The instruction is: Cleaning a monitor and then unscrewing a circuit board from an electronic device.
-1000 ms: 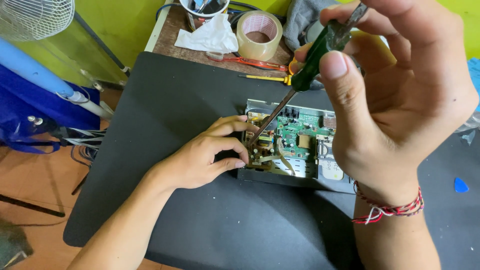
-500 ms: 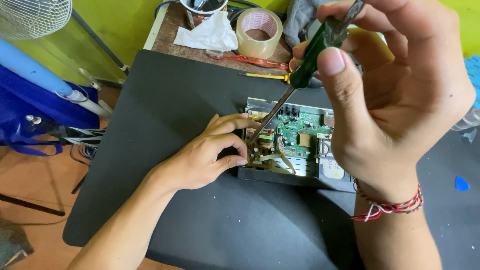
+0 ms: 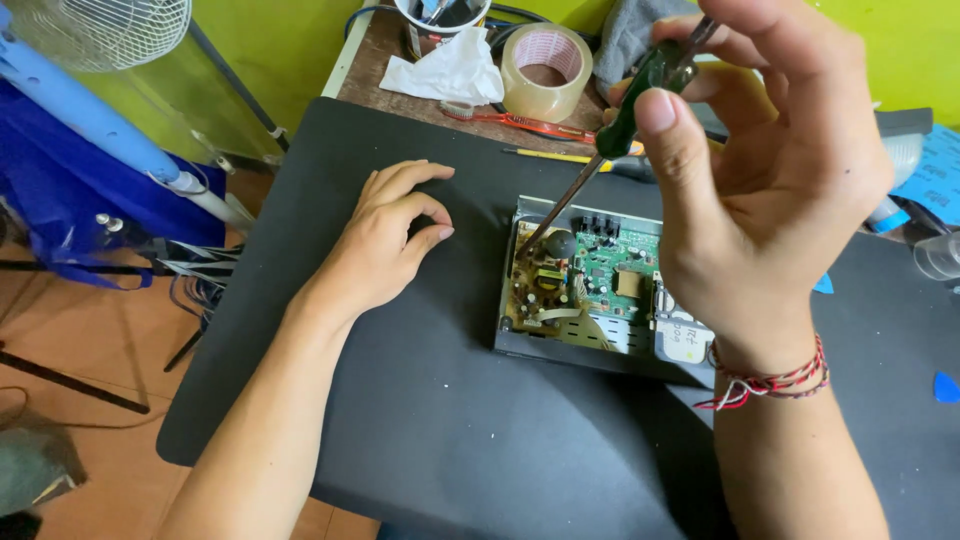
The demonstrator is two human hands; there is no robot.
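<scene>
- Screwdriver [image 3: 610, 150], with a dark green handle and a long thin shaft, slants down from the upper right to the far-left corner of an open electronics box [image 3: 590, 290]; its tip meets the box's circuit board [image 3: 615, 275] just beside a round dark part.
- Right hand [image 3: 760, 190] is raised above the box, close to the camera; its fingers [image 3: 665, 130] pinch the top of the screwdriver handle, thumb on the near side, the others curled around the far side.
- A red and dark braided string bracelet [image 3: 765, 380] circles the right wrist.
- Left hand [image 3: 385, 245] rests on the black mat [image 3: 420, 420] to the left of the box, apart from it; its fingers are loosely curled with the tips down on the mat, holding nothing.
- The box lies flat on the mat, lid off, showing a green board, a tan board section and a white flat cable.
- Far along the counter [image 3: 375, 85], beyond the mat: a crumpled white tissue [image 3: 445, 70], a roll of clear tape [image 3: 545, 70], a red-handled toothbrush [image 3: 520, 122] and a thin yellow tool [image 3: 550, 156].
- A white fan [image 3: 100, 30] stands at the far left, above a blue cloth [image 3: 70, 200].
- Blue plectrum-shaped picks [image 3: 945, 388] lie on the mat at the right edge.
</scene>
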